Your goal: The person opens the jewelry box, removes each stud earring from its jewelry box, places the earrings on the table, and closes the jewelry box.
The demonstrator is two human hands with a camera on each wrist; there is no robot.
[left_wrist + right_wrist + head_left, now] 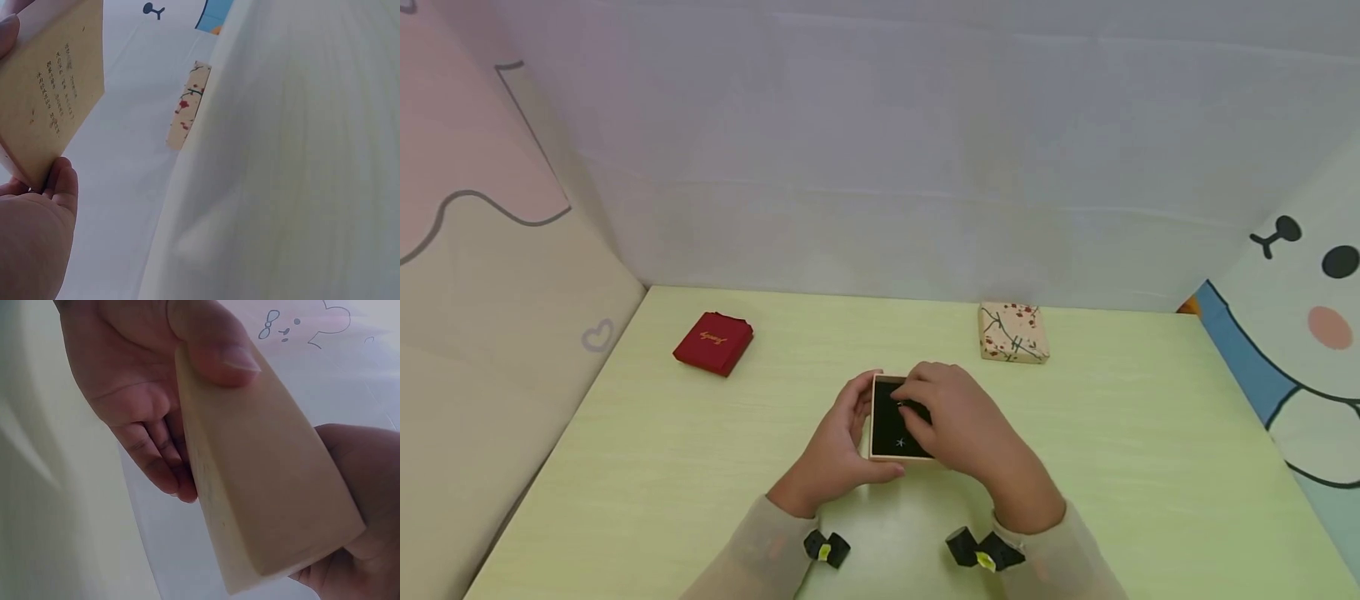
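Note:
A small square box (872,417) with pale walls and a black lining is held above the table by my left hand (835,454), its thumb along the near side and its fingers on the left side. On the lining shows a tiny silvery star-shaped piece (900,443). Over the box's right part reaches my right hand (958,417), thumb and forefinger pinching a tiny shiny piece (900,404), mostly hidden by the fingertips. Small printed characters cover the box's underside (56,94) in the left wrist view. The right wrist view shows its plain side wall (275,462).
A floral-patterned box lid (1013,333) lies at the back of the pale green table (1150,450), right of centre. Back left lies a flat dark red box or pouch (713,343) with gold script. Pale cloth walls (880,167) stand behind and at both sides.

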